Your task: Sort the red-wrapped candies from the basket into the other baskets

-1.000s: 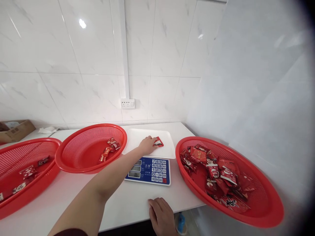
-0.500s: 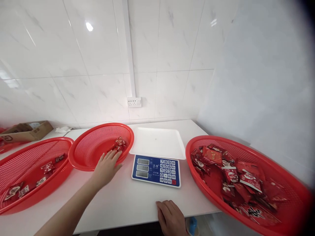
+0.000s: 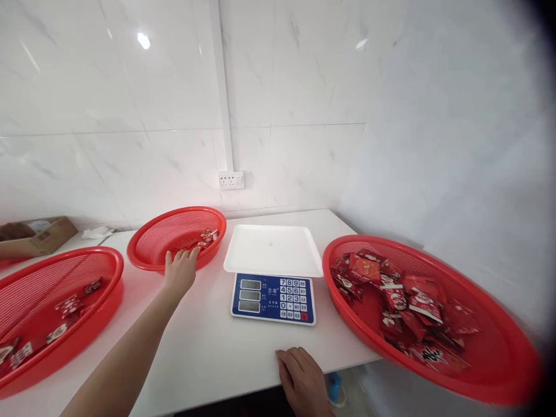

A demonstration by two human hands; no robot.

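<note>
My left hand (image 3: pixel 181 271) reaches over the near rim of the middle red plastic basket (image 3: pixel 150 227), its fingers hooked inside and the thumb hidden. Some small red packets (image 3: pixel 208 234) lie in that basket, close to my fingertips. At the front edge of the table, my right hand (image 3: pixel 302 379) rests with its fingers curled together and nothing visible in them. Between the baskets sits a digital scale (image 3: pixel 273 298) with a blue keypad panel and a bare white tray (image 3: pixel 273 249).
On the right, a large red basket (image 3: pixel 499 362) holds many red packets (image 3: pixel 412 307) and reaches past the table (image 3: pixel 208 347) edge. Another red basket (image 3: pixel 99 313) with several packets is at left. Behind it are a cardboard box (image 3: pixel 52 237) and crumpled white paper (image 3: pixel 96 232).
The middle basket has shifted back toward the wall, with my left hand now over its rim. The view has turned slightly right. My right hand stays at the table edge.
</note>
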